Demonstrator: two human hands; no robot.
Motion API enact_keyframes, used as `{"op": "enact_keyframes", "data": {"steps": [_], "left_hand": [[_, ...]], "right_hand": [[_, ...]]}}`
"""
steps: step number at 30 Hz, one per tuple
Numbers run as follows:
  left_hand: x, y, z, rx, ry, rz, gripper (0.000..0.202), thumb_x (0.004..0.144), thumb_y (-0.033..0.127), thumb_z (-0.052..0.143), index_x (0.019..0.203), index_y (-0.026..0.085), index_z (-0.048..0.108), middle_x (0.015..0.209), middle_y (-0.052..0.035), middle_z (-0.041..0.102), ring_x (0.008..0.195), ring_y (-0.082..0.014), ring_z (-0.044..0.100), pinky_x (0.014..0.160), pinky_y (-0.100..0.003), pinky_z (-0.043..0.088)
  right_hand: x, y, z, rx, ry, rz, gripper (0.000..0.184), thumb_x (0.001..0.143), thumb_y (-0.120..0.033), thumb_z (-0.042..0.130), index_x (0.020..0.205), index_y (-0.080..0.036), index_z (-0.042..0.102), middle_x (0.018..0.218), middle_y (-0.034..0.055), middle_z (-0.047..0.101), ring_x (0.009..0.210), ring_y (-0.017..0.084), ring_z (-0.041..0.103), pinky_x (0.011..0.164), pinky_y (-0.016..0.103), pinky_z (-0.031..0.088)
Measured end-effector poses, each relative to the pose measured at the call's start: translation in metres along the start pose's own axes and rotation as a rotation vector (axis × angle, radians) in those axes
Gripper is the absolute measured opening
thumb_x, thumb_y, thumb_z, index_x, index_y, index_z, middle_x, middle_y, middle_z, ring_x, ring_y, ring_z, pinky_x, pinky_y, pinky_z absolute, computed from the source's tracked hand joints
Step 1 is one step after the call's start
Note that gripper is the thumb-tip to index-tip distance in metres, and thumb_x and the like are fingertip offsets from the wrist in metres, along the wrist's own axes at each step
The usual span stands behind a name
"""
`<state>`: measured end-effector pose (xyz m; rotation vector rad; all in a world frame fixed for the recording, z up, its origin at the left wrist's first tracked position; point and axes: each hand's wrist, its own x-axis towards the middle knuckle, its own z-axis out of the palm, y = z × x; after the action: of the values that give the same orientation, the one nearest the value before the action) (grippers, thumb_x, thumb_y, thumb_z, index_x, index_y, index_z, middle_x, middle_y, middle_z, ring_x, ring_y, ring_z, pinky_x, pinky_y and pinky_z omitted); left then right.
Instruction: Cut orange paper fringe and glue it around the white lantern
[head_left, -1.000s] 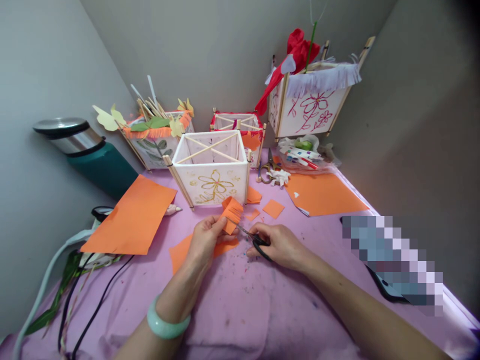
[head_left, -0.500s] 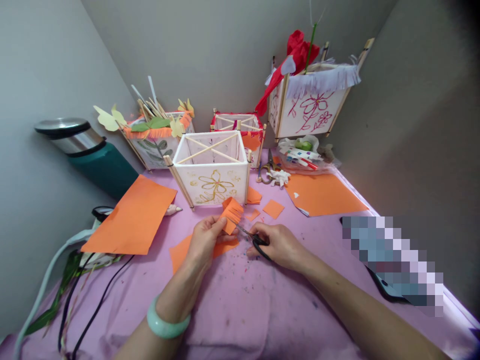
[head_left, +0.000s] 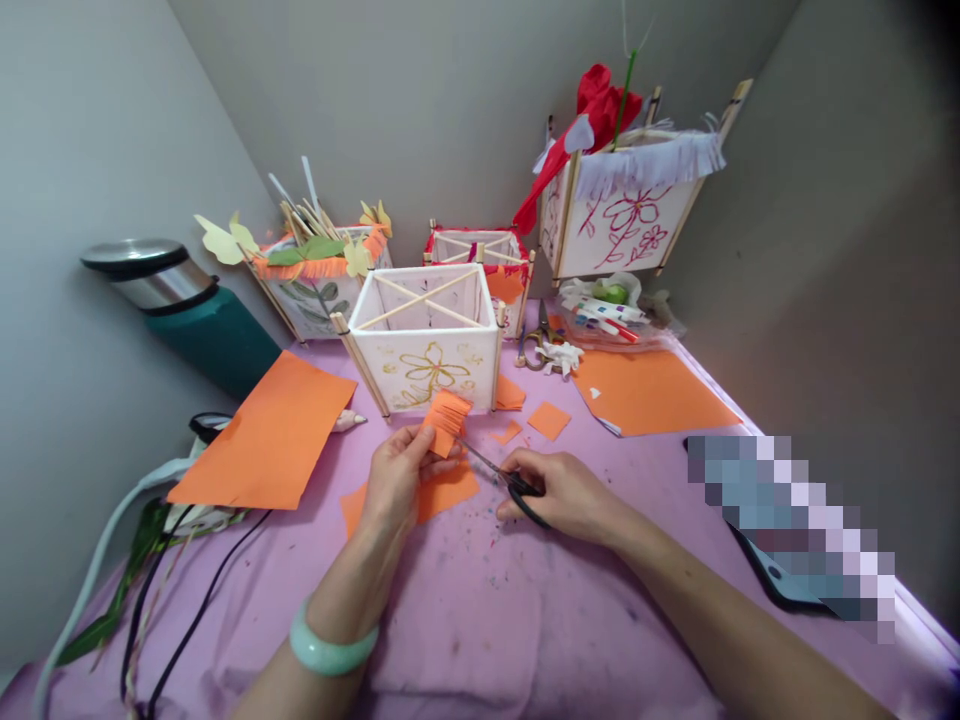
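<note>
My left hand [head_left: 397, 482] pinches a strip of orange paper [head_left: 446, 422] with a cut fringe along its upper edge. My right hand [head_left: 559, 492] grips black-handled scissors [head_left: 504, 475], and their thin metal blades point left toward the strip, with a small gap between the tips and the paper. A loose orange paper piece [head_left: 450, 494] lies on the cloth under my left hand. My left wrist wears a pale green bangle [head_left: 334, 645].
A white paper lantern frame [head_left: 424, 345] stands just beyond my hands, with orange scraps [head_left: 548, 420] beside it. Orange sheets [head_left: 270, 432] lie left and right on the pink cloth. Further lanterns, a second pair of scissors, a steel-topped flask and dark cords surround the work area.
My left hand has moved the fringed strip left and slightly up, away from the scissor tips. The orange piece beneath it shows more. The scissors stay in my right hand.
</note>
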<state>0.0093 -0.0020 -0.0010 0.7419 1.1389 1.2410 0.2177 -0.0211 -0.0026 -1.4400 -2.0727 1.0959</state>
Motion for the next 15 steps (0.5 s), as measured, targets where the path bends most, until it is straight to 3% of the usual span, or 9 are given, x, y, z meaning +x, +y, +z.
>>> {"op": "enact_keyframes", "data": {"steps": [8,15], "left_hand": [[-0.0034,0.0013,0.0041,-0.002,-0.002,0.000,0.029,0.065,0.035,0.076,0.076,0.011,0.062,0.068,-0.0045,0.069,0.065,-0.0178,0.069,0.059,-0.025,0.055],[-0.0047,-0.0004,0.0043,0.005,0.003,-0.052,0.028,0.066,0.032,0.074,0.080,0.012,0.060,0.072,-0.0073,0.071,0.066,-0.0195,0.070,0.058,-0.026,0.055]], "right_hand": [[-0.0015,-0.0044,-0.0021,-0.014,-0.008,0.009,0.031,0.067,-0.044,0.076,0.083,-0.022,0.062,0.063,-0.0058,0.052,0.059,0.010,0.046,0.054,0.020,0.029],[-0.0013,0.0007,-0.0006,0.039,-0.010,0.006,0.033,0.068,-0.047,0.075,0.084,-0.021,0.062,0.063,-0.0063,0.049,0.058,0.009,0.043,0.053,0.020,0.029]]}}
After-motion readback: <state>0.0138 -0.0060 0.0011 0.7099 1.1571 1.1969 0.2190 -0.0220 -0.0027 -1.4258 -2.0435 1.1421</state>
